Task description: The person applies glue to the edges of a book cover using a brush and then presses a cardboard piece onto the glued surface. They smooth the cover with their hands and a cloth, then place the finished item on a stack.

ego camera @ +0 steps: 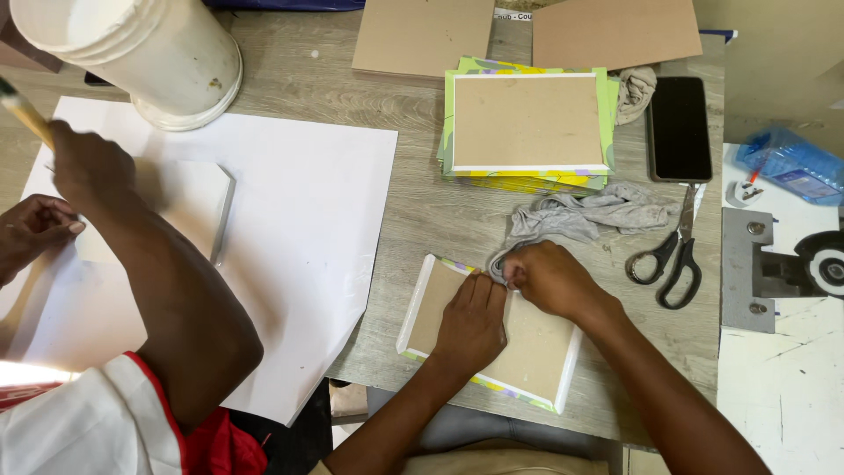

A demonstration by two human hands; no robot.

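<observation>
Cardboard-backed cover [536, 347] lies face down at the near edge of my table [422, 202], its lower corner almost over that edge. Open wood to its right as far as the scissors [670, 264]; to its left the big white sheet [308, 220] begins just beside it.

My left hand [473, 321] lies flat, fingers together, pressing the brown board near its upper edge. My right hand [549, 280] is closed in a fist around one end of a grey rag [585, 215] (the rest trails away toward the far side), knuckles touching the left fingertips at the cover's top edge. Both forearms come in from the near edge, the right one crossing the cover's right corner.

Beyond the rag: a stack of like covers [527, 123], green-bordered, near the far edge, with a dark phone [679, 127] just right of it.

At the left, a co-worker's hand [88, 163] is closed on a brush handle [25, 110] over a white board [189, 207] on the sheet (blurred); their other hand [35, 229] rests by it. White bucket [132, 53] at the far left corner.
</observation>
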